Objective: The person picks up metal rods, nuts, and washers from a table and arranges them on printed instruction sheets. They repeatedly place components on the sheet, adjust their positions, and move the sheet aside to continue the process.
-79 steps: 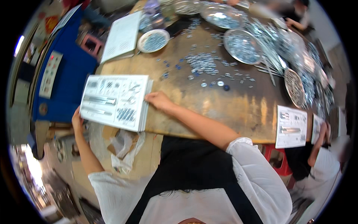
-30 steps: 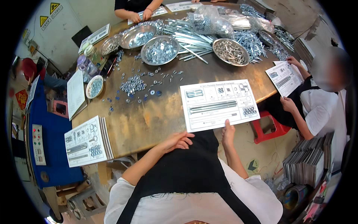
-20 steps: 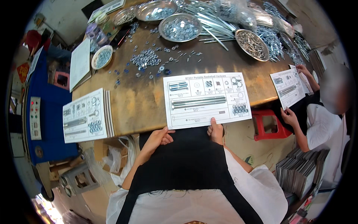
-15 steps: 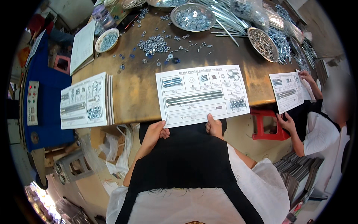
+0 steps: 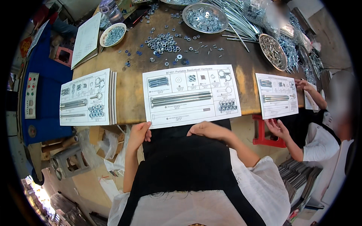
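A white printed hardware sheet [image 5: 191, 116], covered with pictures of bolts, nuts and washers, lies at the front edge of the table and juts slightly over it. At its lower left corner my left hand [image 5: 139, 135] pinches the sheet between thumb and curled fingers. My right hand [image 5: 211, 130] is off the sheet's grip, just under its lower edge, fingers loosely stretched to the left in front of my black apron [image 5: 184, 165]. Nothing shows in that hand; its thumb is hidden.
Left stands a stack of similar sheets [image 5: 85, 98]. Behind are loose nuts [image 5: 162, 42], a bowl of small parts [image 5: 113, 34], a washer bowl [image 5: 205, 19], a screw bowl [image 5: 273, 52] and long rods [image 5: 239, 22]. On the right, a co-worker's hand [image 5: 278, 129] is beside another sheet [image 5: 279, 96].
My right hand has let go of the sheet's lower edge and turned leftward below it. The sheet has shifted left in view. The co-worker's sheet also sits further left.
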The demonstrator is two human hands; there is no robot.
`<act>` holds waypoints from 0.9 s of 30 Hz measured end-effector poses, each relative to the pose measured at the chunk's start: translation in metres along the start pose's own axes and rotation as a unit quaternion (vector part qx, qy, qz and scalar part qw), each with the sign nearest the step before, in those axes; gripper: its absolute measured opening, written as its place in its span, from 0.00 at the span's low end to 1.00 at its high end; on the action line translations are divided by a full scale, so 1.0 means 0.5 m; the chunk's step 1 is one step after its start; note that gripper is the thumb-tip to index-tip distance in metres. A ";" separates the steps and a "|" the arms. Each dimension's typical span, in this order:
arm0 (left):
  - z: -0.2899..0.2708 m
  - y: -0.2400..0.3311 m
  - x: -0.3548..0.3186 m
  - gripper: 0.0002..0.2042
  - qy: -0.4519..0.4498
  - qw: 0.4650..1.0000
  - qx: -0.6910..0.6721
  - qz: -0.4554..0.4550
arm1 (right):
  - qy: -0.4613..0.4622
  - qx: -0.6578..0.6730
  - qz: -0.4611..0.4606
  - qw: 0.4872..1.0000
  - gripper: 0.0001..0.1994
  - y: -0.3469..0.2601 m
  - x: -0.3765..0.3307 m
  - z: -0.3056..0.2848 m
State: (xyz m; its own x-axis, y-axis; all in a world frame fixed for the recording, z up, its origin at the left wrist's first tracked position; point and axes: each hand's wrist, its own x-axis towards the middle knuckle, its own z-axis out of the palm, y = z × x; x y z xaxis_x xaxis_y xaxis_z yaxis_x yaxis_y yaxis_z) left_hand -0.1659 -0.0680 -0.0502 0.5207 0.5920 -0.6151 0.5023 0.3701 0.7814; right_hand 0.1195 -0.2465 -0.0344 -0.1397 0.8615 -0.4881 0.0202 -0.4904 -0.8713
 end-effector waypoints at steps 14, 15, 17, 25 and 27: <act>-0.042 0.104 -0.035 0.13 0.217 0.963 0.117 0.111 | 0.571 -0.501 0.124 0.638 0.20 -0.063 0.143 -0.726; -0.040 0.102 -0.037 0.12 0.219 0.961 0.125 0.111 | 0.552 -0.498 0.121 0.658 0.21 -0.066 0.144 -0.735; -0.035 0.088 -0.039 0.12 0.234 0.956 0.129 0.121 | 0.518 -0.468 0.082 0.711 0.23 -0.075 0.139 -0.737; -0.038 0.099 -0.019 0.12 0.267 0.923 0.228 0.156 | 0.556 -0.222 -0.172 0.782 0.17 -0.106 0.044 -0.549; -0.037 0.113 -0.011 0.11 0.274 0.920 0.212 0.183 | 0.482 -0.257 -0.217 0.809 0.13 -0.133 0.008 -0.425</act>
State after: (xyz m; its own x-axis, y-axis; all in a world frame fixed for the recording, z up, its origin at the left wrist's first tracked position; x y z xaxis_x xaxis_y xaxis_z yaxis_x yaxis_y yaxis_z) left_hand -0.1531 -0.0368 -0.0006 0.3407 0.9364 -0.0837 0.6478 -0.1693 0.7427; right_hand 0.3282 -0.1822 0.0108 0.5874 0.7623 0.2718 0.6203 -0.2083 -0.7562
